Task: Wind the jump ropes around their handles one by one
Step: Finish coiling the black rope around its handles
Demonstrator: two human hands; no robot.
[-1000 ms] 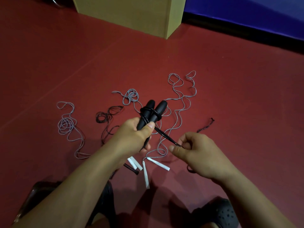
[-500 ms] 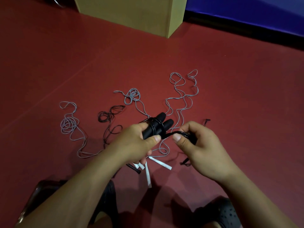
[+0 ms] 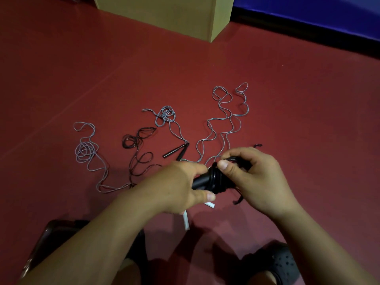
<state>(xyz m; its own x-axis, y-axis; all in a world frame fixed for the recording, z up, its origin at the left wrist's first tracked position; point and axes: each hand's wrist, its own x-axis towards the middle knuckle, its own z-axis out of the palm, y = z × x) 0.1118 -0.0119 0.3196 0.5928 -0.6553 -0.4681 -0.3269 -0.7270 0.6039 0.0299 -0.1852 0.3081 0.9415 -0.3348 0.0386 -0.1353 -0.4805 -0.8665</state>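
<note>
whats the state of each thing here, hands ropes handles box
left hand: grips the black handles
right hand: pinches the black cord at the coil
black handles: held together above the floor, cord coiled round them
black cord: several turns wound on, short tail hanging loose
grey ropes: unwound, sprawled on the floor
second black rope: unwound, tangled on the floor
cardboard box: standing on the floor

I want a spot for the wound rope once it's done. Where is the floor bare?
Bare: the floor right of the grey ropes, and between ropes and cardboard box. Crowded: the loose ropes and black handles ahead of both hands.
</note>
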